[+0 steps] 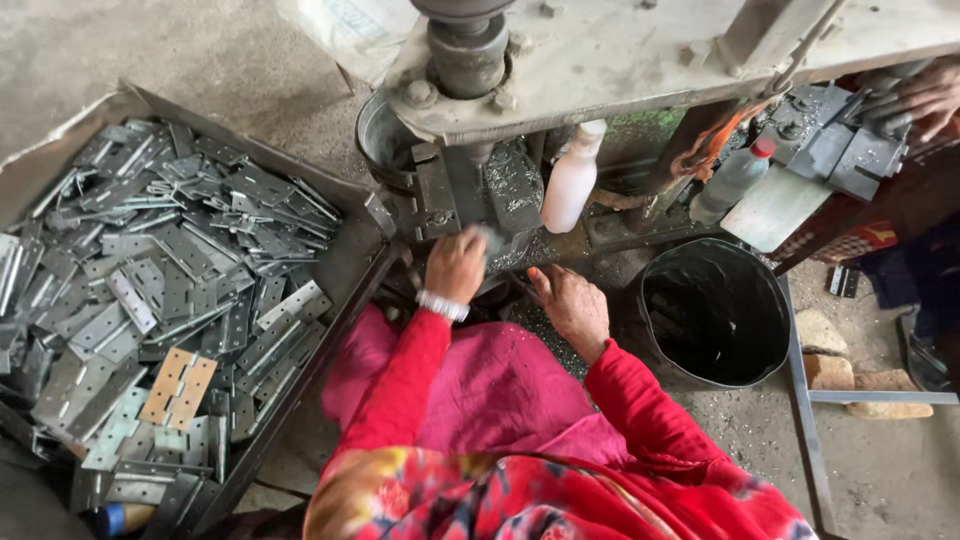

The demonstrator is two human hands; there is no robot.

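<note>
Floor: rough grey concrete (230, 60) is seen across the upper left and lower right of the frame, strewn with metal shavings
Press: a heavy grey machine (600, 50) is set along the top centre, its die block (480, 195) hanging just above the hands
Left hand: the left hand (455, 265) is raised to the die at frame centre, fingers bunched at a small blurred grey piece; whether it is pinched cannot be told
Right hand: the right hand (572, 305) is laid flat, fingers spread, on the shaving-covered bed just right of centre
Tray: a metal tray (350, 265) heaped with flat grey hinges (180, 260) is placed at the left
Bucket: a black bucket (715, 312) is stood at the right
Bottle: a white plastic bottle (572, 180) is propped above the right hand
Other person: a hand (930, 95) is seen at the upper right edge
</note>
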